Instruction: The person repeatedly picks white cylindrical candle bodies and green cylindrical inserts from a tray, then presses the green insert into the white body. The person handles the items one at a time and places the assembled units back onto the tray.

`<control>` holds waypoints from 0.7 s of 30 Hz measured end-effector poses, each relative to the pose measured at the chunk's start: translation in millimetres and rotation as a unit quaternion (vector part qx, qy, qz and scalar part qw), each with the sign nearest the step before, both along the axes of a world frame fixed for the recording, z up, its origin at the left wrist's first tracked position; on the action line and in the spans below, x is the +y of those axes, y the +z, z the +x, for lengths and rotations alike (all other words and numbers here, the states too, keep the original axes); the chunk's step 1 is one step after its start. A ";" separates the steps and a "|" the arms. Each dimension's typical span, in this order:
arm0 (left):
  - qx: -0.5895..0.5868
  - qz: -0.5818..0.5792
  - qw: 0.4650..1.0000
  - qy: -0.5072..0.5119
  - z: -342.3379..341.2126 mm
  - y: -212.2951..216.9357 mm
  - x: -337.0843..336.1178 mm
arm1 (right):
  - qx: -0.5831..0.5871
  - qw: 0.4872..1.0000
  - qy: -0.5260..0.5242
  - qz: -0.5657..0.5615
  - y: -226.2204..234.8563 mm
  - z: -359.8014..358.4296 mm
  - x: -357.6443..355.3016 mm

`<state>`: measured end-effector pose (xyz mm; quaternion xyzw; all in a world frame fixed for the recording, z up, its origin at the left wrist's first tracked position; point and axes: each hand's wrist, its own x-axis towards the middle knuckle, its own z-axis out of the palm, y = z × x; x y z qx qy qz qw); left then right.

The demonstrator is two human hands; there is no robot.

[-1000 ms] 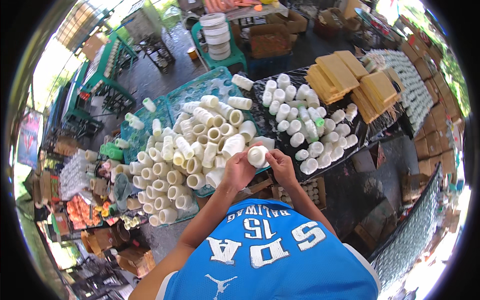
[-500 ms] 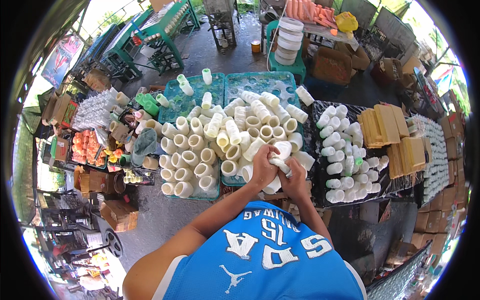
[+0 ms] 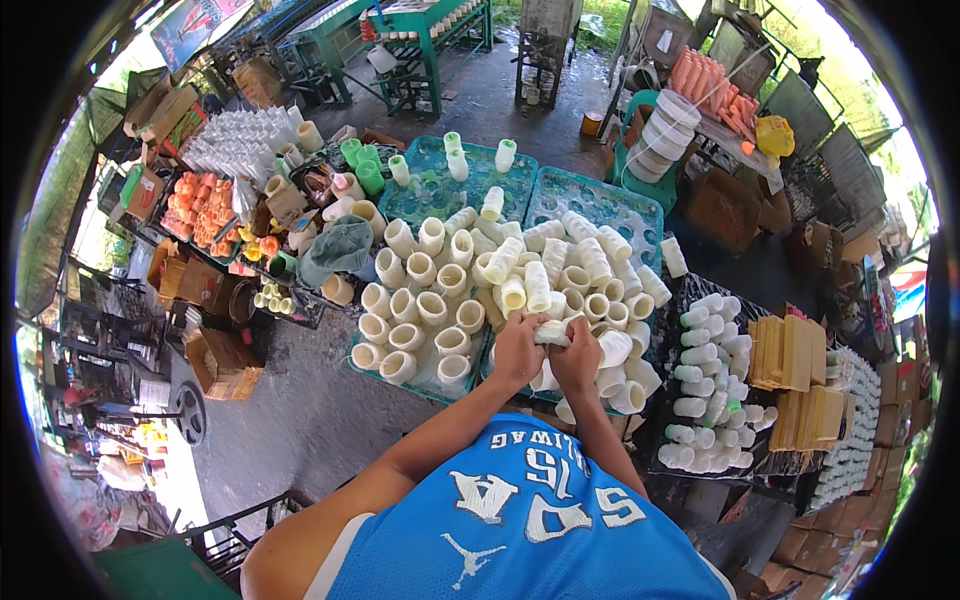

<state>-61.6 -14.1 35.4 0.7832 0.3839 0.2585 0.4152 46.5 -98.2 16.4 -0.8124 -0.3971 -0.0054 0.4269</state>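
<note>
My left hand [image 3: 519, 352] and my right hand [image 3: 577, 358] are closed side by side on a short white, soft-looking piece [image 3: 551, 333]. It bridges the gap between my fists; its exact kind I cannot make out, and my fingers cover both ends. Just beyond my hands lies a heap of off-white, wax-like ribbed tubes [image 3: 538, 287], tumbled over one another. Left of them, hollow off-white cylinders [image 3: 405, 336] stand upright with their open ends up. Both groups rest on teal trays [image 3: 648, 212]. A few white cylinders with green tops [image 3: 505, 155] stand toward the far side.
On a black-covered surface at the right are white cylinders [image 3: 690, 407] and stacks of yellowish slabs [image 3: 800, 353]. A grey-green cloth [image 3: 340, 247] lies at the left, near orange pieces [image 3: 200, 207]. White round tubs [image 3: 665, 135] are stacked on a green stool behind the trays.
The whole view has turned, so the trays sit further right and lower-right items have shifted down. My hands have come level, and the white piece now stretches straighter between them.
</note>
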 end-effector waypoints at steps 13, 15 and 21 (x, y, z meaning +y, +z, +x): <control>-0.204 -0.366 0.907 -0.039 -24.4 -54.6 66.9 | 0.222 0.973 0.063 -0.005 4.9 -19.6 70.0; -0.215 -0.398 0.891 -0.042 -34.8 -54.0 83.7 | 0.303 0.946 0.116 0.011 21.0 -31.4 71.7; -0.220 -0.423 0.874 -0.096 -55.8 -41.4 104.0 | 0.567 0.804 0.104 0.145 -14.5 -21.0 77.9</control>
